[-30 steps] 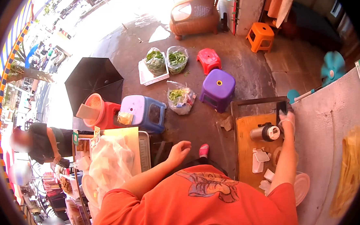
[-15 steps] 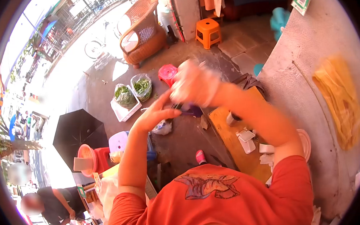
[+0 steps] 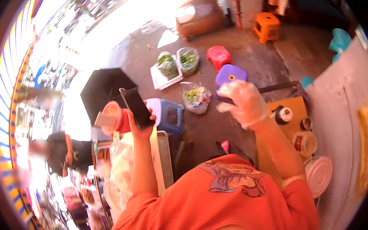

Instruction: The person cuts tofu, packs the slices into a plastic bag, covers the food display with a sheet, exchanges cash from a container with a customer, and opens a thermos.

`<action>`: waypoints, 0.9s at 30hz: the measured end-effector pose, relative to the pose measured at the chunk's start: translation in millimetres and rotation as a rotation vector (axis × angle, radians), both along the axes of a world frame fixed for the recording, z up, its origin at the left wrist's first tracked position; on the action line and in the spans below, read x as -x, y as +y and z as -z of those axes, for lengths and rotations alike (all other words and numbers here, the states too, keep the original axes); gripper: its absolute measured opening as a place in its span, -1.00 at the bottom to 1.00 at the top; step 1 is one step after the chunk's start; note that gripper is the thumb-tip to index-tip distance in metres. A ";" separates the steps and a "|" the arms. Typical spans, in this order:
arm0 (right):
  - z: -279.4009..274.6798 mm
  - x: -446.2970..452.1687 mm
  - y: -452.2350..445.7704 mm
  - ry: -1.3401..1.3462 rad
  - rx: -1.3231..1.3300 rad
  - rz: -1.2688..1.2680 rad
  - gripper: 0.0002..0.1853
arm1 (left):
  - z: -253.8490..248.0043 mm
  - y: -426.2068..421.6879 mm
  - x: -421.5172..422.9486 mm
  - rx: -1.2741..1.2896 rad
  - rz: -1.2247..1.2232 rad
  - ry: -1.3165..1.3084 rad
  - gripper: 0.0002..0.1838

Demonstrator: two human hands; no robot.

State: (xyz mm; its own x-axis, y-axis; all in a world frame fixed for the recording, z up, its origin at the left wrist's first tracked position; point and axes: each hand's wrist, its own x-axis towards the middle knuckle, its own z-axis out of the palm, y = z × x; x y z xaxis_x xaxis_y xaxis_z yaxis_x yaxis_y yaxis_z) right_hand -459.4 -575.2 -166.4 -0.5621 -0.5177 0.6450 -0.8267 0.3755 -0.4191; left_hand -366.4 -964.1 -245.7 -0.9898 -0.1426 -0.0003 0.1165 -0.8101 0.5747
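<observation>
A black smartphone is gripped in my left hand, its dark face tilted toward me and fingertips wrapped over its right edge. Behind it are a pink-red tub and a black umbrella. My right hand, in a clear plastic glove, is raised to the right with thumb and bent fingers apart. Nothing shows in its grasp. From my view it overlaps a purple stool, and I see no contact between them.
Two bags of greens stand by a white tray; another bag sits nearer. Red and orange stools are farther off. Jars occupy the wooden table at right. A person is at left.
My hands have moved apart, left hand leftward and right hand rightward. The phone now shows in my left hand, where it was not visible before. The camera view has shifted left.
</observation>
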 end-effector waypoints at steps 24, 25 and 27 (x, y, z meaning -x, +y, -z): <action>80.2 -33.9 17.9 -0.540 -0.049 -0.222 -0.76 | 18.4 -152.3 -117.4 -0.114 -1.001 -0.035 -0.57; 81.5 -33.5 17.6 -0.544 -0.048 -0.225 -0.77 | 23.4 -159.8 -121.1 -0.104 -0.969 -0.040 -0.60; 83.1 -33.6 17.8 -0.556 -0.047 -0.217 -0.77 | 31.1 -167.9 -123.4 -0.152 -0.944 -0.088 -0.66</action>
